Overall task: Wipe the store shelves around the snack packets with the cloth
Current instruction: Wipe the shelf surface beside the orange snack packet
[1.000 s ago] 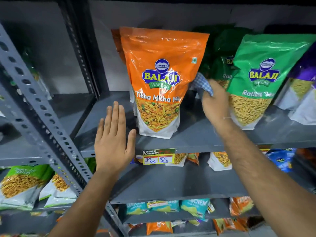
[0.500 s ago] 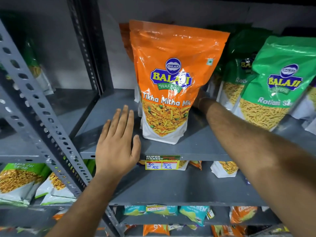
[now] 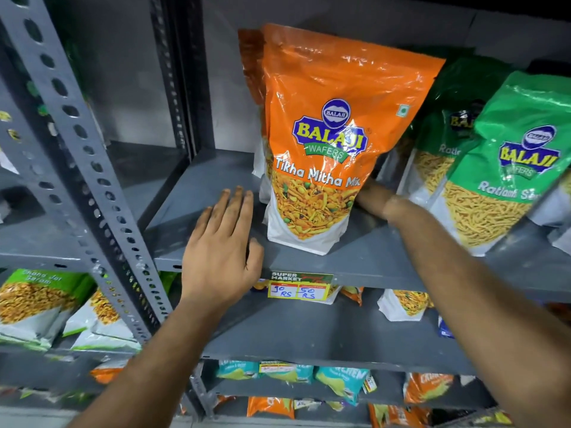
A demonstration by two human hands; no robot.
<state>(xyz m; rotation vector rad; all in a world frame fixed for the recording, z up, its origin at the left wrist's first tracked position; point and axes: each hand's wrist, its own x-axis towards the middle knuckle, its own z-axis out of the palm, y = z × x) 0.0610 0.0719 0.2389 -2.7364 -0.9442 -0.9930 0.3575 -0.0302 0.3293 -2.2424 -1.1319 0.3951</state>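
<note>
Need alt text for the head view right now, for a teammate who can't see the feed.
A person's right arm reaches behind an upright orange snack packet on a grey metal shelf, with the right hand mostly hidden and no cloth visible. The left hand rests flat and open on the shelf's front edge beside the packet. Green snack packets lean to the right.

A yellow price tag point(image 3: 300, 285) hangs beside a perforated upright post point(image 3: 77, 156).

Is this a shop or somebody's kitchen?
Most likely a shop: grey metal shelves hold many snack packets, and a handwritten price tag marked "Super Market" hangs on the shelf edge.
</note>
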